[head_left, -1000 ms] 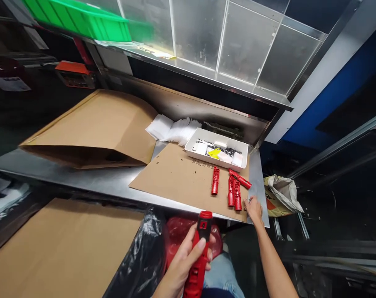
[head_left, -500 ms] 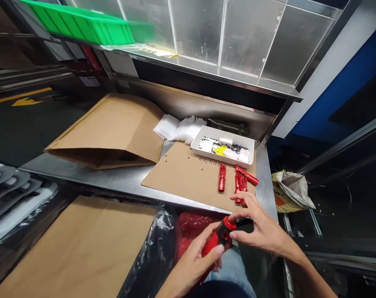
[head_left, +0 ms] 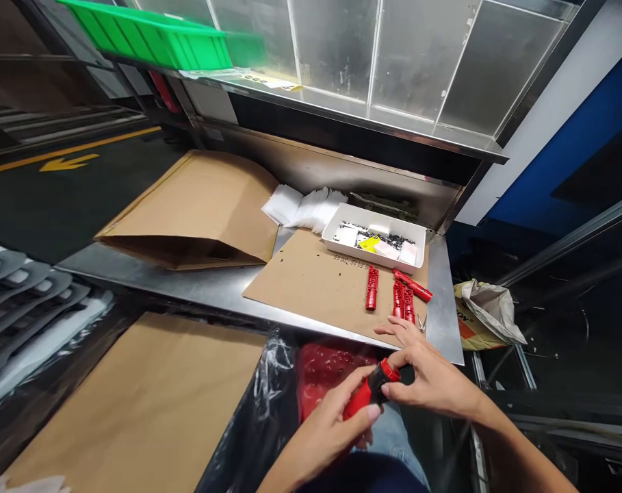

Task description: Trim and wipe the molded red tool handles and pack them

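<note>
My left hand [head_left: 327, 430] grips a red plastic handle-shaped part [head_left: 368, 394] with a black section, held low in front of the metal bench. My right hand [head_left: 424, 373] pinches the upper end of that same part with its fingertips. Several more red parts [head_left: 399, 296] lie on a flat cardboard sheet [head_left: 311, 284] on the bench, just beyond my right hand. A white tray [head_left: 374, 241] with small dark screws, white packets and a yellow tag stands behind them.
A folded brown cardboard piece [head_left: 198, 212] lies on the bench's left half, with white bags [head_left: 303, 207] behind it. A black bag holding red parts [head_left: 324, 366] hangs below the bench edge. A green bin [head_left: 151, 34] sits on the upper shelf. Cardboard [head_left: 136, 404] lies lower left.
My right hand left the bench edge and came to the top of the red part. My left hand tilted that part from upright toward the right.
</note>
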Motion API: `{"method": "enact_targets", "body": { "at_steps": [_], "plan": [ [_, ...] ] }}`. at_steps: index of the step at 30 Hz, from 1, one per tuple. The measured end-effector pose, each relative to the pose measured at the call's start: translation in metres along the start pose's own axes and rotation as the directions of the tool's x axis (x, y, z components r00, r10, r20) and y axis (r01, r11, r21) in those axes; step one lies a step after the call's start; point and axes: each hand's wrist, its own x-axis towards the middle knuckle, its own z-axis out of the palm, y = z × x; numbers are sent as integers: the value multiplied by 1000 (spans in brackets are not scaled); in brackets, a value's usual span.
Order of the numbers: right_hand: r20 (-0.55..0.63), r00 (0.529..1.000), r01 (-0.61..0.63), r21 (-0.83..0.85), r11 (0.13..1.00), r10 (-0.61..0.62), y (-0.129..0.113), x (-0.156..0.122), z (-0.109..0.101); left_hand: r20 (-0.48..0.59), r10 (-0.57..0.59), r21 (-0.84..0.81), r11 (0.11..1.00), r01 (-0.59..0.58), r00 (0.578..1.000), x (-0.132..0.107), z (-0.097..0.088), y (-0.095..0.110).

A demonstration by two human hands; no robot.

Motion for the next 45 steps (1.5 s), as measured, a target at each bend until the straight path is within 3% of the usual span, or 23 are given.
{"method": "enact_targets", "body": {
  "at_steps": [3, 8, 16, 26, 33, 36, 40, 45],
  "plan": [
    [4, 999, -42, 65, 997, 41, 4, 0, 0, -2, 6, 30, 1000, -6, 1000, -1, 2, 2],
    [116, 985, -143, 110, 984, 130, 4, 3, -4, 38, 6, 156, 988, -12, 999, -1, 6, 11],
    [168, 978, -162, 232, 959, 124, 3, 8, -4, 19, 9, 220, 975, -13, 1000, -1, 9, 10],
    [22, 995, -101, 131, 986, 99, 20, 6, 11, -100, 34, 300, 954, -2, 994, 6, 13, 4],
    [-119, 992, -41, -46, 998, 35, 27, 2, 26, -177, 209, 450, 887, -109, 962, 5, 12, 2],
    [-97, 995, -29, -48, 998, 24, 22, -5, 20, -141, 132, 342, 936, -77, 981, 5, 9, 2],
    [-7, 996, -86, 52, 995, 86, 10, -14, 4, 26, 2, -3, 1000, -2, 1000, 3, 2, 1],
    [-185, 971, -135, 116, 984, 155, 3, -14, -4, 77, -2, -149, 989, 14, 997, -1, -6, -1]
  ]
}}
